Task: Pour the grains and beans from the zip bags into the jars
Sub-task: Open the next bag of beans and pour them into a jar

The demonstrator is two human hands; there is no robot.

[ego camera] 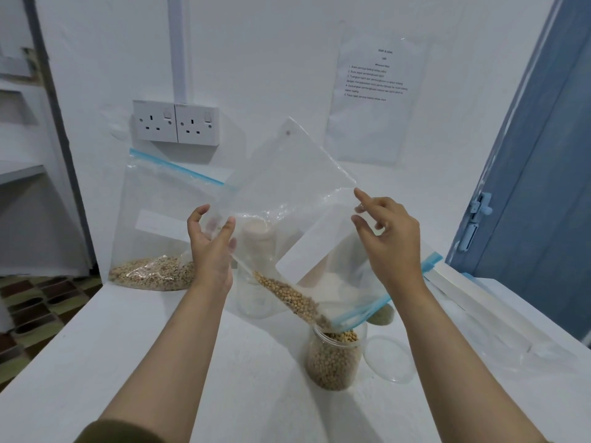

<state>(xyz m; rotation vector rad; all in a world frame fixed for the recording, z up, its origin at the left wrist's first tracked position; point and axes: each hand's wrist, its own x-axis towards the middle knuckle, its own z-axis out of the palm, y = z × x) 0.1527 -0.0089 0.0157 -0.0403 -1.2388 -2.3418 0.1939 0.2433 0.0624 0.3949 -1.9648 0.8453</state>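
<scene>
A clear zip bag (pixel 297 199) is held tilted over the white desk (pixel 160 346), its blue-zipped mouth pointing down and to the right, right at the rim of an open clear jar (pixel 332 359) that stands near the middle of the desk. A stream of tan beans (pixel 287 295) lies along the bag's lower edge, running down to the mouth, and the jar is nearly full of the same beans.

The left hand (pixel 212 247) grips the bag's left edge, thumb and fingers curled round the plastic. The right hand (pixel 387 238) is at the bag's right edge with its fingers spread and loosely bent; the fingertips touch the plastic, but whether they pinch it cannot be told.

A clear round lid (pixel 388 359) lies flat on the desk just right of the jar. Behind the tilted bag, seen through it, stand another clear jar (pixel 256 298) and a jar of pale grain (pixel 256 235). At far left a second zip bag (pixel 160 225) stands upright with a layer of grains in its bottom. A double wall socket (pixel 176 123) and a printed sheet (pixel 377 91) are on the far wall.
</scene>
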